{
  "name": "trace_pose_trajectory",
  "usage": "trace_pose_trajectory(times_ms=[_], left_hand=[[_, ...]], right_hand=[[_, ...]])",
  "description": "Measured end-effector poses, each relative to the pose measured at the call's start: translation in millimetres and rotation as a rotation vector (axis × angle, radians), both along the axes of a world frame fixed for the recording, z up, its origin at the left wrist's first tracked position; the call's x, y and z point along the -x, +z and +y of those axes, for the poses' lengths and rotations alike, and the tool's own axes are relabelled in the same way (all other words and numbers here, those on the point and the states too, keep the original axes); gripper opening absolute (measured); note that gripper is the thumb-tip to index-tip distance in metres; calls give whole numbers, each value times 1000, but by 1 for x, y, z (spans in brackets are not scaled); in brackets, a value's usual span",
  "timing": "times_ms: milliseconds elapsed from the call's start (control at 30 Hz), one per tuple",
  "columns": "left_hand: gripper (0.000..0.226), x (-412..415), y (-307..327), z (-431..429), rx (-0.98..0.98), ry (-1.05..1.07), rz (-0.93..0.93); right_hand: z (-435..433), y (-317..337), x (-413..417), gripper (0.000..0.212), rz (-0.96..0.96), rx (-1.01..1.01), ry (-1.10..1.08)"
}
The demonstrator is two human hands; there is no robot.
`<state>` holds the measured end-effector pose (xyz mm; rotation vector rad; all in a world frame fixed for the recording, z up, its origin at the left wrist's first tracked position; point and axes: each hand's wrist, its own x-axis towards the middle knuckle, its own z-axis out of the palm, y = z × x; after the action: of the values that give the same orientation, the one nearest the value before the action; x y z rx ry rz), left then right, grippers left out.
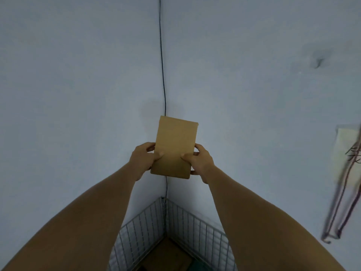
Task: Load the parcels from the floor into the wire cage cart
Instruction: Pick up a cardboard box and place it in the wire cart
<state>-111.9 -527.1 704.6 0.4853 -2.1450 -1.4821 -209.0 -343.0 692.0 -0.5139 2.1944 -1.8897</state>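
Head camera view, looking forward and slightly down into the corner of a room with pale blue-grey walls [78, 75]. Two bare forearms reach out from the bottom of the picture and meet in the middle, where both hands hold up a small, flat, brown cardboard parcel [175, 145]. The parcel is in the air at about the centre of the picture, long side roughly upright and leaning a little to the right, with its plain face towards the camera. It hangs above the wire cage cart [140, 227] and touches neither the cart nor the wall.

The left hand [142, 159] grips the parcel's lower left edge, and the right hand [202, 162] grips its lower right edge. On each hand the thumb lies across the front face while the fingers [197, 148] curl round behind, so both hands are clamped on the parcel.

Only the far corner of the cart shows, at the bottom centre between the arms: two grey mesh walls meeting at a post, set into the corner of the room. Inside, at the bottom, lies brown cardboard [168, 255], with something dark green [199, 266] beside it, too little in view to name.

A thin black cable [162, 65] runs down the wall corner behind the parcel. At the right edge, a blurred, pale sheet with dark lines [345, 169] hangs on the wall.
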Motion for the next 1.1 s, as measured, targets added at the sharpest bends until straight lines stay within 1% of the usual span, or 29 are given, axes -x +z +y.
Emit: trace_pose_trajectory(times_ms=[133, 267, 400, 533, 600, 667, 733, 767, 833, 867, 967, 1000, 1033, 1067, 1100], left_hand=[[58, 58, -53, -45, -27, -25, -113], [54, 120, -132, -88, -29, -133, -315], [63, 174, -229, -143, 34, -250, -518], [51, 210, -333, -189, 77, -338, -684], [53, 224, -392, -208, 46, -357, -776], [55, 235, -454, -226, 22, -382, -872], [49, 243, -514, -239, 38, -394, -944], [48, 247, -546, -244, 55, -401, -964], [52, 251, -604, -251, 70, -388, -1004], [50, 253, -631, -252, 71, -379, -1015], [37, 261, -698, -249, 121, -342, -1016], [36, 264, -717, -248, 146, -334, -1010], [39, 267, -736, -248, 176, -341, -992], [49, 269, -751, -249, 216, -365, -969], [63, 270, -765, -250, 266, -406, -953]], right_hand=[[-43, -60, 51, 69, -82, -46, -26], [-81, -150, 98, 66, -228, -104, -84], [-134, -259, 136, 68, -423, -135, -138], [-184, -380, 156, 73, -591, -183, -202], [-201, -439, 161, 74, -645, -227, -216], [-213, -492, 164, 70, -714, -261, -241], [-224, -543, 163, 59, -776, -286, -255], [-229, -569, 162, 53, -786, -313, -267], [-242, -622, 160, 63, -805, -357, -285], [-249, -645, 158, 64, -815, -359, -301], [-268, -707, 157, 69, -858, -356, -349], [-273, -725, 159, 71, -865, -362, -350], [-278, -740, 161, 72, -866, -369, -347], [-282, -754, 165, 73, -862, -377, -343], [-286, -766, 170, 73, -862, -387, -337]])
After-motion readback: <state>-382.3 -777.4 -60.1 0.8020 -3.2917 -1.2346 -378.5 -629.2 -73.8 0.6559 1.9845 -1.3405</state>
